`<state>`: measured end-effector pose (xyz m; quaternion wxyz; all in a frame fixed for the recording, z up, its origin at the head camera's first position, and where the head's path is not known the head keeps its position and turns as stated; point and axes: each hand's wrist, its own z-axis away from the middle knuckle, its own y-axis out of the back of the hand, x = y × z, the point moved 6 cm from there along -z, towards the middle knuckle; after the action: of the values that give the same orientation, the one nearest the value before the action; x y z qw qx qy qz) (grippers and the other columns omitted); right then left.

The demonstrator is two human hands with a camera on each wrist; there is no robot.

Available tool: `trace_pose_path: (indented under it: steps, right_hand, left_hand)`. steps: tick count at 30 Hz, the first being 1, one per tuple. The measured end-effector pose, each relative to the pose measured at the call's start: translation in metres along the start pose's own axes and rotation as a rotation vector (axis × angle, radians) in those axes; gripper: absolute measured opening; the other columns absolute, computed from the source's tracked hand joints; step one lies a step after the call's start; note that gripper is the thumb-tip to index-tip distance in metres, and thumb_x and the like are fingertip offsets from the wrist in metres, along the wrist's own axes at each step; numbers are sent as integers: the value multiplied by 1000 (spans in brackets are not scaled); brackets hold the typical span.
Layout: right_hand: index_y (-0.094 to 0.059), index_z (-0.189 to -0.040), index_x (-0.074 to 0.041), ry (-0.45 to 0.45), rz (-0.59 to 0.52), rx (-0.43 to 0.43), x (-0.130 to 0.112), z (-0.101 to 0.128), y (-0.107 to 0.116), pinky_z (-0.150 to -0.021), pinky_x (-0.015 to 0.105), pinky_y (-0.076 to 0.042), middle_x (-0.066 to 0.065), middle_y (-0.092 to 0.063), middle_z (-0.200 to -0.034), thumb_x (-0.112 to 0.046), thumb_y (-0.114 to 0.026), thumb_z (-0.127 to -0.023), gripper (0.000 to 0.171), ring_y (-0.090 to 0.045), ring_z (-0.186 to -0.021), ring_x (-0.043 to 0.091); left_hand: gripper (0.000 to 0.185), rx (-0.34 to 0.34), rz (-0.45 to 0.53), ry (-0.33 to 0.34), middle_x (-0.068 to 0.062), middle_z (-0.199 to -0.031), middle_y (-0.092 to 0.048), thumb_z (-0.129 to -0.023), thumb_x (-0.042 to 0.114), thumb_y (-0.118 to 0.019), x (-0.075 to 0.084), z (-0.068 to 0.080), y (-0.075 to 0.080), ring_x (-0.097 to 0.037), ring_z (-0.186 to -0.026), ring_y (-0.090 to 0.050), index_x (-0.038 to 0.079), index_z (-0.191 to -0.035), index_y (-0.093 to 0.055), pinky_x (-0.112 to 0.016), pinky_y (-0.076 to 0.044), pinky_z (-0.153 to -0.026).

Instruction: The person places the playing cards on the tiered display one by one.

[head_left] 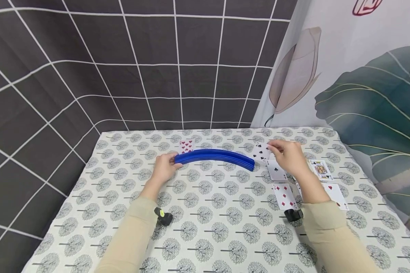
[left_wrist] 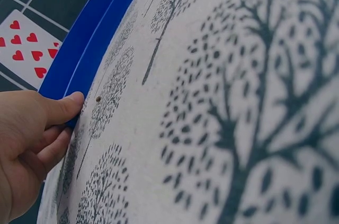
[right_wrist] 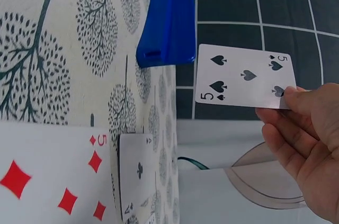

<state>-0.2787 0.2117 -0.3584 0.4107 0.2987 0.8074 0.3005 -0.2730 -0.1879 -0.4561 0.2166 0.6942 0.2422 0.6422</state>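
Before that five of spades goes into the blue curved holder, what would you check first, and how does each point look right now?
1. Five of spades pinched firmly by right hand: ok.
2. Left hand steadying blue card holder at its end: ok.
3. Holder's near end free of other cards: ok.
4. Card lined up with the slot: not ok, held beside the end.
5. Heart card seated upright in holder: cannot tell.
6. Loose cards on the table, such as the five of diamonds, out of the way: ok.
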Motion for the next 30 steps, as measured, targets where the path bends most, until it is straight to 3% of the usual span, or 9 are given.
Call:
trace_pose_path:
  steps: [30]
  right_hand:
    - [-73, -107, 6, 38, -69, -49, -28, -22, -22, -75, 50, -65, 23, -74, -97, 1, -66, -95, 14, -73, -81, 37]
  left_hand:
    - [53, -13, 25, 38, -31, -121, -65, -85, 0, -78, -1, -1, -1, -38, -108, -70, -9, -133, -59, -35, -60, -93]
